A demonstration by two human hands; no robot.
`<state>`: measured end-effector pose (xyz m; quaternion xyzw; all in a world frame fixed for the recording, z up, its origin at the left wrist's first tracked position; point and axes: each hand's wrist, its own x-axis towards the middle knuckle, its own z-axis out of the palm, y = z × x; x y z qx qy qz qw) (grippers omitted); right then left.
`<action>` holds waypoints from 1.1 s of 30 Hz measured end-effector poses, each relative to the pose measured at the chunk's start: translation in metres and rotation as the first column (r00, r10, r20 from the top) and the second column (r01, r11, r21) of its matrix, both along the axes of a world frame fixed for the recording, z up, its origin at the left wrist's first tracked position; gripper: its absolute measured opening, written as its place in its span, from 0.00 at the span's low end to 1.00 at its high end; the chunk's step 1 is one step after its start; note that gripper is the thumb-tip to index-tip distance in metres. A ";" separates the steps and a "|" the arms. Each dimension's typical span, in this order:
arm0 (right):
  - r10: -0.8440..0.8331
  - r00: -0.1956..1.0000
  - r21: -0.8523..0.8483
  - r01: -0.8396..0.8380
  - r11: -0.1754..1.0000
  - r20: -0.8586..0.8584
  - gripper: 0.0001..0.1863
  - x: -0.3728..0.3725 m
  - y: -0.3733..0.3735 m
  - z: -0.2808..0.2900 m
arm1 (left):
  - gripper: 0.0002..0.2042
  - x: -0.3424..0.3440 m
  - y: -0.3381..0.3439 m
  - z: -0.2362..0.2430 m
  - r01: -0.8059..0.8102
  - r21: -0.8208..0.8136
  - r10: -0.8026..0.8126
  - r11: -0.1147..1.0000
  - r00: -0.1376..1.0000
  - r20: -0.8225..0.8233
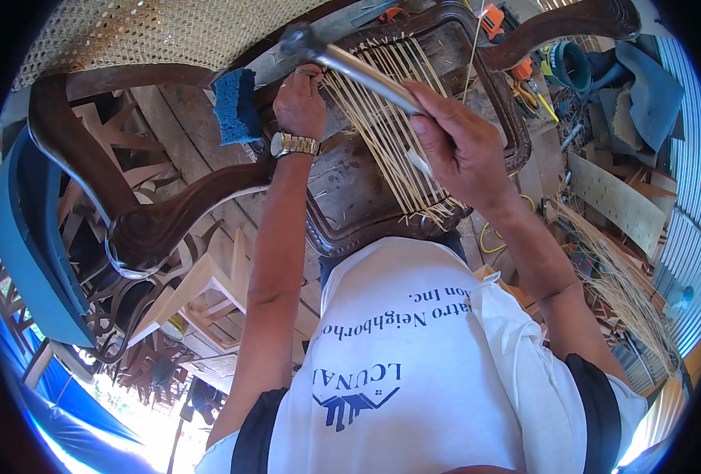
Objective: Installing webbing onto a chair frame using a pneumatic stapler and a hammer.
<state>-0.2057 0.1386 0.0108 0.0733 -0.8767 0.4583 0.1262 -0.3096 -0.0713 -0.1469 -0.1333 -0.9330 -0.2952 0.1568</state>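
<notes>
My right hand (465, 154) is wrapped around the handle of a hammer (370, 77), held raised. Its dark head reaches over to just beyond my left hand (300, 104). The fingers of that hand are closed in a pinch at the far left edge of a dark carved wooden chair frame (336, 242); what they pinch is too small to make out. Pale cane strands (390, 130) run side by side across the frame's opening, from far rail to near rail, with loose ends at both. A blue sponge (237, 108) lies left of my left hand.
Woven cane (153, 31) fills a panel at the far left, beside a curved wooden armrest (208, 197). Orange-handled tools (522, 69) and a green bucket (571, 67) sit at the far right. A bundle of loose cane strands (611, 276) lies to the right. Wooden chair parts (208, 288) crowd the left.
</notes>
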 end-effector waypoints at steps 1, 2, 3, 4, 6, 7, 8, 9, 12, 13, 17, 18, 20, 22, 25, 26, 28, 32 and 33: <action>0.001 1.000 0.002 -0.001 1.000 -0.004 0.21 -0.003 -0.001 -0.002 | 0.02 -0.001 0.000 0.002 -0.001 0.002 0.001 1.000 1.000 -0.004; 0.015 0.999 0.015 -0.015 1.000 0.034 0.20 -0.005 -0.001 -0.005 | 0.02 -0.001 0.001 0.004 -0.028 0.038 0.026 0.999 0.998 0.057; 0.027 0.997 0.028 -0.029 0.999 0.074 0.20 -0.008 -0.001 -0.007 | 0.02 -0.002 0.001 0.006 -0.056 0.074 0.047 0.996 0.992 0.120; 0.030 0.997 0.027 -0.033 0.999 0.074 0.20 -0.010 0.000 -0.008 | 0.02 -0.003 -0.001 0.011 -0.075 0.172 0.047 0.982 0.986 0.162; 0.001 0.996 -0.021 0.000 1.000 0.091 0.19 -0.012 0.003 -0.011 | 0.03 -0.006 -0.005 0.010 -0.056 0.249 0.010 0.967 0.983 0.182; -0.017 1.000 -0.096 0.019 0.995 0.026 0.17 -0.014 0.002 -0.012 | 0.02 -0.008 -0.004 0.009 -0.025 0.238 -0.019 0.971 0.983 0.182; -0.018 0.999 -0.095 0.020 0.995 0.027 0.17 -0.014 0.003 -0.013 | 0.02 -0.009 -0.004 0.008 -0.025 0.240 -0.020 0.971 0.983 0.183; -0.036 0.999 -0.094 0.040 0.995 0.040 0.17 -0.012 0.005 -0.013 | 0.02 -0.010 -0.004 0.008 0.001 0.120 -0.022 0.993 0.985 0.171; -0.059 0.997 -0.087 0.064 0.994 0.057 0.17 -0.008 0.011 -0.018 | 0.01 -0.011 -0.002 0.006 0.034 -0.017 -0.031 0.999 0.988 0.150; -0.061 0.996 -0.081 0.065 0.995 0.062 0.17 -0.007 0.013 -0.019 | 0.01 -0.011 -0.002 0.004 0.039 -0.033 -0.034 0.999 0.989 0.142; -0.031 0.994 -0.061 0.038 0.997 0.108 0.17 0.001 0.011 -0.009 | 0.02 -0.006 -0.004 -0.003 0.051 0.097 -0.058 0.994 0.996 0.062; -0.034 0.994 -0.061 0.041 0.997 0.107 0.17 0.001 0.010 -0.007 | 0.03 -0.006 -0.004 -0.004 0.047 0.081 -0.052 0.996 0.997 0.062; 0.002 0.998 -0.047 0.000 0.999 0.055 0.18 0.001 0.007 -0.005 | 0.03 -0.004 -0.003 -0.001 0.031 0.019 -0.032 0.999 0.998 0.060; 0.016 0.999 -0.048 -0.015 0.999 0.030 0.19 -0.003 0.002 0.001 | 0.04 -0.005 -0.003 0.005 0.028 -0.085 -0.019 0.996 0.995 0.096; 0.020 1.000 -0.013 -0.020 1.000 -0.010 0.19 -0.005 0.000 0.001 | 0.04 -0.013 -0.005 0.003 0.072 -0.230 -0.043 0.971 0.991 0.129; 0.010 1.000 0.021 -0.009 1.000 -0.023 0.19 -0.007 0.000 -0.001 | 0.05 -0.012 -0.002 0.004 0.058 -0.237 -0.027 0.970 0.991 0.130; -0.003 0.999 0.123 -0.002 0.992 0.042 0.18 -0.005 0.005 -0.012 | 0.06 -0.008 0.000 0.007 0.057 -0.220 -0.029 0.974 0.991 0.128; -0.032 0.996 0.187 0.016 0.982 0.086 0.17 -0.003 0.008 -0.023 | 0.05 -0.007 -0.004 -0.003 0.048 -0.184 -0.037 0.982 0.997 0.064; -0.040 0.993 0.186 0.020 0.982 0.107 0.17 -0.003 0.008 -0.019 | 0.05 -0.006 -0.005 -0.005 0.047 -0.185 -0.035 0.982 0.997 0.068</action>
